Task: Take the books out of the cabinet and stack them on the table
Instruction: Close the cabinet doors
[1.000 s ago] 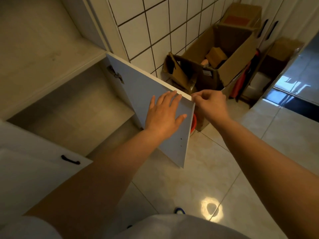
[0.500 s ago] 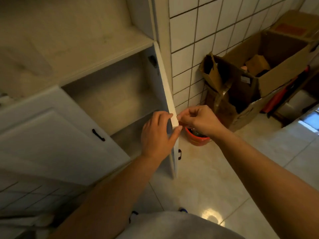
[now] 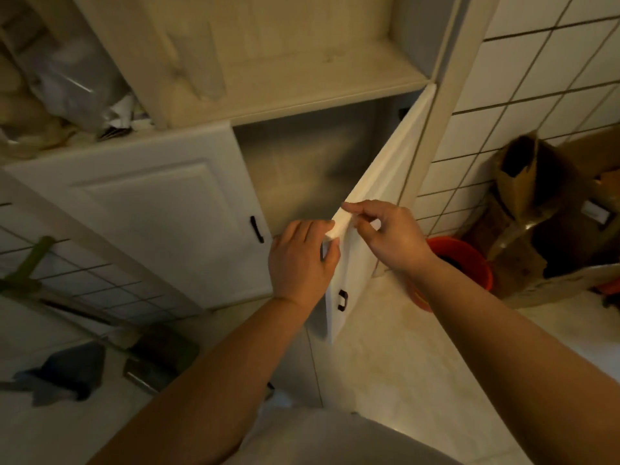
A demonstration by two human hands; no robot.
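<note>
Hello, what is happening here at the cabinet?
A person is handling the right cabinet door, which stands partly open. The left hand grips its free edge from the inner side and the right hand pinches the same edge from the outer side. The compartment behind it looks empty; no books show. The left door is shut. An orange bucket stands on the floor to the right.

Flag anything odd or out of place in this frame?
The open cabinet looks empty: no books visible, though the view is blurred. Both hands sit on the open door, left hand and right hand pinching its top corner, not the handle. A crumpled dark cloth lies on the floor at left.
</note>
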